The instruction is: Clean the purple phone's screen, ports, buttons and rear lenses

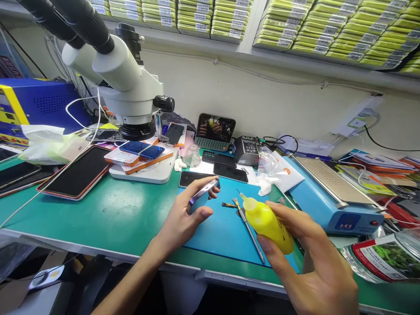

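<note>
The right hand [311, 258] has its grip closed round a yellow squeeze bottle [267, 223], nozzle tilted up and left; the opaque wall hides its contents. Left of that grip, the left hand [183, 218] pinches a purple-edged phone [203, 191] by its sides over the blue mat [223, 236] on the worktop [124, 218]. A metal tool [252, 236] lies just under the bottle.

Workbench [108, 218] with green top, pale front edge. Back wall [262, 105] plain off-white, a thin cable [262, 77] running along it. Shelf [229, 47] above, packed with rows of yellow-green labelled boxes [328, 30]. Wall socket [357, 121] at right, plug in. Stereo microscope [124, 74] stands left rear; blue machine [42, 103] far left. Light bright, even; only soft shadows on the worktop.
</note>
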Demonstrator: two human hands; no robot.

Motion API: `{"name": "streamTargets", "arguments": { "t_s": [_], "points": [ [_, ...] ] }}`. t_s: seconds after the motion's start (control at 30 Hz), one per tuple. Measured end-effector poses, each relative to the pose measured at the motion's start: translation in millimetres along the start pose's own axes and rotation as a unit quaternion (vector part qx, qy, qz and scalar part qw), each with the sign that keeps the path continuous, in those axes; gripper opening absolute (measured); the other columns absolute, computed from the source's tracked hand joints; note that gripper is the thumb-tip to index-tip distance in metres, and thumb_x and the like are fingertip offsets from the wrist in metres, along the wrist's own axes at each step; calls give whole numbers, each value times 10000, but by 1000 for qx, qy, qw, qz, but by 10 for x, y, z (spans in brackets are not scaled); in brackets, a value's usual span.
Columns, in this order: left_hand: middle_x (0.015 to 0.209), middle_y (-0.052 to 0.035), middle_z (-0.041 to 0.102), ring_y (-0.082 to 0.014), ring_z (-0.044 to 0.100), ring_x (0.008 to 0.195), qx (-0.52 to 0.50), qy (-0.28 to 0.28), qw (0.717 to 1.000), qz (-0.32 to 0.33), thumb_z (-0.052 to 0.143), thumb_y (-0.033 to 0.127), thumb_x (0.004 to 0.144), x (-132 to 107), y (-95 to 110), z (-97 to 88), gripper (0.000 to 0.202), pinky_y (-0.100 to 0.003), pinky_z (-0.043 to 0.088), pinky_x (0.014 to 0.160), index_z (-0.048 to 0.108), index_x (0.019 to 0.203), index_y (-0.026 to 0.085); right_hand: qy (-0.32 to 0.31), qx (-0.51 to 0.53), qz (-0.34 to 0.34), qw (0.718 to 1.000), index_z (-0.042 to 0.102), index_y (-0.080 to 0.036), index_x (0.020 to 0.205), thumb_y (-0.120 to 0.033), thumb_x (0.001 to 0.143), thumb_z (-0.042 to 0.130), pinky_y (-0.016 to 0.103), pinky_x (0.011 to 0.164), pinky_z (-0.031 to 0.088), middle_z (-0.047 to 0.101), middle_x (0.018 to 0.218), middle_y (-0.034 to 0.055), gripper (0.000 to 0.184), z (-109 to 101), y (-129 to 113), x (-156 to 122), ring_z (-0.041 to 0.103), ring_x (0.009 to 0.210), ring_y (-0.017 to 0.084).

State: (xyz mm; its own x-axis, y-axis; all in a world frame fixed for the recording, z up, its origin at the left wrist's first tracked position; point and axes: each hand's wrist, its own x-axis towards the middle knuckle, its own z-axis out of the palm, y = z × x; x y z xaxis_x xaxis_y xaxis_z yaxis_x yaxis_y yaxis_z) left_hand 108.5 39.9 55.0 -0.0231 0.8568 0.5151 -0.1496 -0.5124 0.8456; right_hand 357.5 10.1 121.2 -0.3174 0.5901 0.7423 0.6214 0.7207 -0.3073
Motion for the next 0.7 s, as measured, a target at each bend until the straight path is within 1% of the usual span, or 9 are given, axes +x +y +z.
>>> {"name": "streamTargets", "arguments": {
  "t_s": [0.13, 0.23, 0.4, 0.53, 0.7],
  "points": [
    [1300, -87, 811, -253, 777, 1132, -3, 2, 1000, 2, 735, 836, 973, -4, -1, 0, 793, -361, 616, 1076, 740, 1517, 259, -20, -12, -82, 996, 688, -195, 1435, -215, 1113, 718, 173, 1112, 589, 788, 1279, 48, 324, 40, -60, 133, 773, 1193, 135],
    [1310, -106, 805, -271, 776, 1143, -5, 1, 1000, -1, 736, 841, 969, 3, -6, -2, 826, -391, 624, 1096, 734, 1525, 230, -29, -15, -106, 994, 694, -169, 1428, -173, 1098, 735, 166, 1117, 572, 779, 1270, 52, 333, 71, -85, 194, 759, 1166, 120],
    [1333, -128, 803, -303, 768, 1198, -7, 2, 1000, -7, 744, 852, 955, 13, -13, -6, 855, -418, 617, 1115, 734, 1524, 213, -37, -26, -112, 993, 697, -166, 1444, -141, 1097, 725, 161, 1123, 563, 769, 1273, 50, 349, 111, -88, 198, 749, 1166, 107],
    [1311, -125, 808, -296, 778, 1147, -11, 6, 1000, -7, 764, 826, 958, 13, -8, -6, 818, -417, 633, 1076, 745, 1509, 221, -45, -32, -109, 993, 694, -180, 1463, -174, 1105, 722, 187, 1104, 594, 770, 1293, 55, 359, 118, -55, 174, 760, 1178, 126],
    [1315, -101, 809, -279, 771, 1164, -16, 5, 1000, -6, 768, 793, 977, -2, 2, -8, 768, -394, 618, 1090, 739, 1518, 249, -49, -39, -106, 992, 688, -198, 1474, -160, 1090, 731, 233, 1072, 632, 778, 1299, 63, 389, 118, -44, 168, 777, 1169, 158]
  ]
}}
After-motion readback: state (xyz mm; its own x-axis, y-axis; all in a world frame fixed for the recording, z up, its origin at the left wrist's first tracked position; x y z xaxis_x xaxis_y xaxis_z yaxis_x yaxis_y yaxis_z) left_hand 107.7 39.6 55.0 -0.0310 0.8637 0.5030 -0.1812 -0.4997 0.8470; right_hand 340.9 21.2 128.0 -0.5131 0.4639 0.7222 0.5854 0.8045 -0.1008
